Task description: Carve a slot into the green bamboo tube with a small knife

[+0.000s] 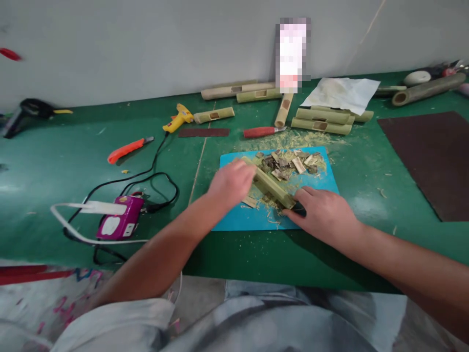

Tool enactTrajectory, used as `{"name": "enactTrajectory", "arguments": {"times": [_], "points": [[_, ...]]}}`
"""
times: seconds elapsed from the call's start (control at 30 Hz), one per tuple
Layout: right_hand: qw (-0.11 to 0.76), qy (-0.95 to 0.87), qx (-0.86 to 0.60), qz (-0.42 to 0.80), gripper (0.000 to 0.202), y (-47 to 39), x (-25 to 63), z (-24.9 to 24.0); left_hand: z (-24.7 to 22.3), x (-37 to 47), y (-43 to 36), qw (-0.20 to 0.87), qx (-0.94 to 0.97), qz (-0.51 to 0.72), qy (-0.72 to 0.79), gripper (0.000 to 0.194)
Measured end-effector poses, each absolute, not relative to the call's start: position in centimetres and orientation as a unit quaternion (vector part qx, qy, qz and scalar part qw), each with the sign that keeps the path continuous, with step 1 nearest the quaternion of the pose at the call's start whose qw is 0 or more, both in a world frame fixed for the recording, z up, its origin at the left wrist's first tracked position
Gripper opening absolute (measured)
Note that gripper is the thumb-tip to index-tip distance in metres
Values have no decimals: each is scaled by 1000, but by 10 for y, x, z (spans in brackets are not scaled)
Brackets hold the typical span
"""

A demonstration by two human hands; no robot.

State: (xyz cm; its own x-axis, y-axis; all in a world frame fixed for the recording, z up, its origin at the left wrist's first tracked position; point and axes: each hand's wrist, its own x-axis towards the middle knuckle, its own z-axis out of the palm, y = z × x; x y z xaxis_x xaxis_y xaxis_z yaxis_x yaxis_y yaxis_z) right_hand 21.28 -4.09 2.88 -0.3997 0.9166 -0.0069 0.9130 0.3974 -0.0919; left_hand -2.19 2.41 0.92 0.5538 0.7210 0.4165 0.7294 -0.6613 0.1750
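While the left hand (231, 182) clamps a bamboo section (271, 187) on the blue cutting mat (242, 220), shavings (289, 164) lie beyond. The right hand (322, 211) closes around a dark tool (298, 209) at the near end.

We see a craft workshop for bamboo work. A green-covered counter (54, 161) against a plain wall carries cut bamboo tubes (322, 120) with slots, a yellow hot glue gun (179, 118), orange-handled knives (126, 149), a sheet of sandpaper (203, 132), a blue cutting mat (249, 220) strewn with shavings and bark chips (289, 164), and a purple power strip (120, 224) with cables.
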Motion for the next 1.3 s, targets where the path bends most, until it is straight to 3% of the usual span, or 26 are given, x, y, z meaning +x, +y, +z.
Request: {"name": "enactTrajectory", "arguments": {"times": [0.1,0.27,0.4,0.6,0.77,0.97,1.1,1.3], "points": [[14,-839,-543,41,26,-41,212,29,9,-20,20,-31,-915,-197,-351,31],[10,-834,-551,35,28,-41,212,30,9,-25,27,22,-868,-244,-431,34],[6,-836,-547,37,27,-41,212,31,7,-23,26,-29,-902,-220,-370,31],[19,-834,-550,35,28,-41,212,31,9,-31,40,13,-853,-256,-455,30],[15,-838,-544,39,26,-41,212,30,10,-16,18,-47,-907,-208,-364,30],[21,-835,-548,35,29,-41,213,29,9,-28,37,39,-853,-244,-459,30],[22,-838,-545,37,28,-41,213,28,7,-27,39,-14,-889,-232,-395,28],[22,-828,-558,38,28,-41,213,29,8,-23,35,7,-865,-252,-434,28]]}}
